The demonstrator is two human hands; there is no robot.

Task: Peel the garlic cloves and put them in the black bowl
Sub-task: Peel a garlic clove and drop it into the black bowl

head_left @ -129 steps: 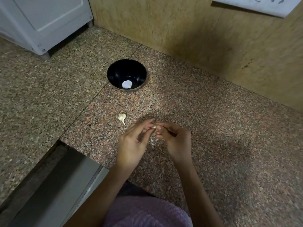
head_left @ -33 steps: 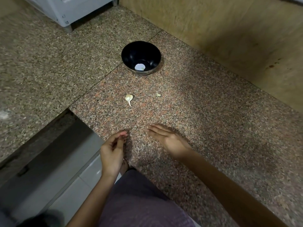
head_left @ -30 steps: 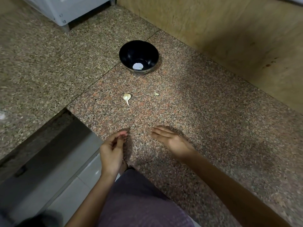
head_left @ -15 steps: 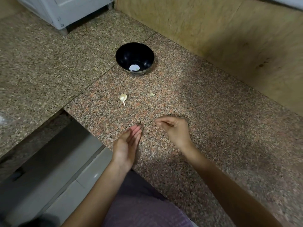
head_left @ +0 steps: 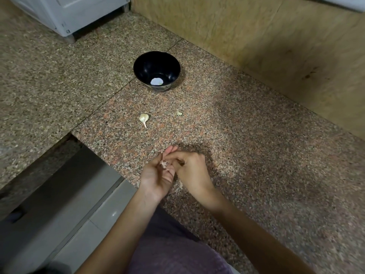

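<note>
The black bowl (head_left: pixel 140 62) stands on the granite counter at the back, with a pale white piece (head_left: pixel 156 81) at its bottom. Closer in, an unpeeled garlic clove (head_left: pixel 143 118) with a thin tail lies on the counter, and a small pale garlic piece (head_left: pixel 179 113) lies to its right. At the counter's front edge my left hand (head_left: pixel 158 179) is turned palm up, fingers nearly straight, with bits of papery garlic skin (head_left: pixel 164 165) lying in it. My right hand (head_left: pixel 192 171) has its fingers curled, their tips pinching at the skin in my left palm.
A white appliance (head_left: pixel 65 14) stands on feet at the back left. A tan wall (head_left: pixel 256 36) runs along the back right. A seam (head_left: pixel 110 98) divides the counter slabs, and a gap drops to a grey cabinet front (head_left: pixel 65 194) at the left.
My hands had been apart on the counter edge. The right hand curled its fingers over the counter, then moved to the upturned left palm. The clove, small piece and bowl have stayed put.
</note>
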